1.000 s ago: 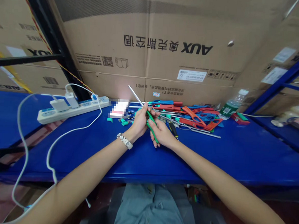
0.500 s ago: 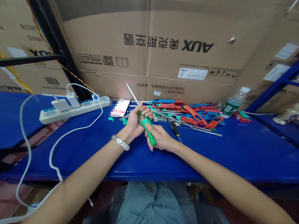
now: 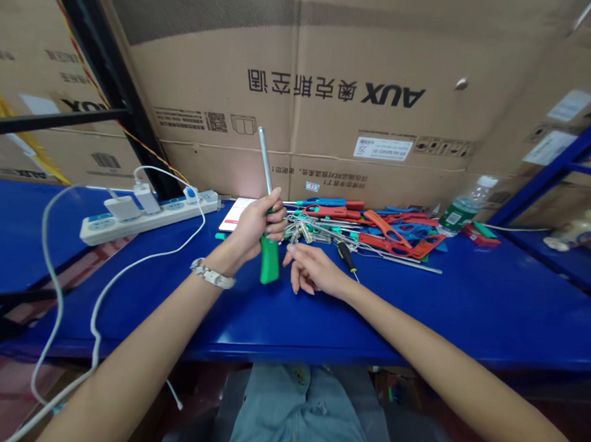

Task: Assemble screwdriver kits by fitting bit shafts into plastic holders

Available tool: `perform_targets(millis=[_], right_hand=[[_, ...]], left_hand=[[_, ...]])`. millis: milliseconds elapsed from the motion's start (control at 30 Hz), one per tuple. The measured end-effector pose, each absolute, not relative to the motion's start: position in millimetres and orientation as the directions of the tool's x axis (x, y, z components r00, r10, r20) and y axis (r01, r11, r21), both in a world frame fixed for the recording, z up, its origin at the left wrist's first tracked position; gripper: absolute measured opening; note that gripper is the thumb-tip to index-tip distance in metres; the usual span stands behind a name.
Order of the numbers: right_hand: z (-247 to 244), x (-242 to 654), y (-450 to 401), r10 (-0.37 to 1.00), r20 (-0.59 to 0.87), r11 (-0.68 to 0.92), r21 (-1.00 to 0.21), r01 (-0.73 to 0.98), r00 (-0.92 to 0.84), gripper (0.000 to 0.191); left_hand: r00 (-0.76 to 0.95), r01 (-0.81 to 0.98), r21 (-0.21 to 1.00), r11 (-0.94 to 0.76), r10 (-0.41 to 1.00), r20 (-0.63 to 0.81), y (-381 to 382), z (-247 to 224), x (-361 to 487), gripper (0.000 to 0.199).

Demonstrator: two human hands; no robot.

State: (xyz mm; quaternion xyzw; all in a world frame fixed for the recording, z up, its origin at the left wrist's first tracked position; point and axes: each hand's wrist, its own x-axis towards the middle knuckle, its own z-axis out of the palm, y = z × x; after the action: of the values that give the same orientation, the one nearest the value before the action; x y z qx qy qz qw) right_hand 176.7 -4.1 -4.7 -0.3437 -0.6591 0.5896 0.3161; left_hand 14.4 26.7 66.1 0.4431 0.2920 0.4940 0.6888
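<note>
My left hand [image 3: 261, 229] is wrapped round a green lighter [image 3: 269, 263], its metal tube pointing up past my fingers and its green handle end hanging below them. To the right of it, my right hand [image 3: 315, 269] has curled fingers, with thumb and index finger close together; whether something tiny is between them I cannot make out. Beyond both hands lies a pile of red and blue lighter parts [image 3: 385, 230] with metal tubes. A black and yellow screwdriver [image 3: 346, 256] lies by my right hand.
A white power strip [image 3: 150, 217] with chargers and cables is at the left. A phone [image 3: 236, 214] lies behind my left hand. At the right stands a plastic bottle [image 3: 461, 211] beside a small red box [image 3: 482, 236]. Large cardboard boxes [image 3: 326, 43] rise behind the blue table [image 3: 394, 314].
My left hand has moved slightly left, and the green lighter is now more upright. My right hand has let go of the handle and is apart from it.
</note>
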Motion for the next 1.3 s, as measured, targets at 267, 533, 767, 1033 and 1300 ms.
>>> perform_targets(millis=[267,533,767,1033,1300], right_hand=[[-11,179,7,0.887,0.156,0.319,-0.888,0.332,-0.435,0.025],[10,152,45,0.762,0.3,0.64,-0.212,0.738,-0.575,0.02],[8,139,57,0.711,0.317,0.677,-0.069,0.732,-0.628,0.019],[5,176,56,0.864,0.4,0.504,-0.71,0.492,-0.306,0.012],[6,228,32,0.987,0.08,0.115,-0.956,-0.27,0.138,0.021]], left_hand=[[0.16,0.367,0.864,-0.344,0.939,0.306,35,56,-45,0.047],[0.295,0.799,0.41,-0.44,0.88,0.372,28,14,-46,0.035],[0.316,0.87,0.255,-0.421,0.875,0.367,26,12,-52,0.034],[0.367,0.912,0.099,-0.399,0.898,0.241,14,18,-35,0.036],[0.462,0.886,-0.023,-0.463,0.877,0.132,20,30,1,0.043]])
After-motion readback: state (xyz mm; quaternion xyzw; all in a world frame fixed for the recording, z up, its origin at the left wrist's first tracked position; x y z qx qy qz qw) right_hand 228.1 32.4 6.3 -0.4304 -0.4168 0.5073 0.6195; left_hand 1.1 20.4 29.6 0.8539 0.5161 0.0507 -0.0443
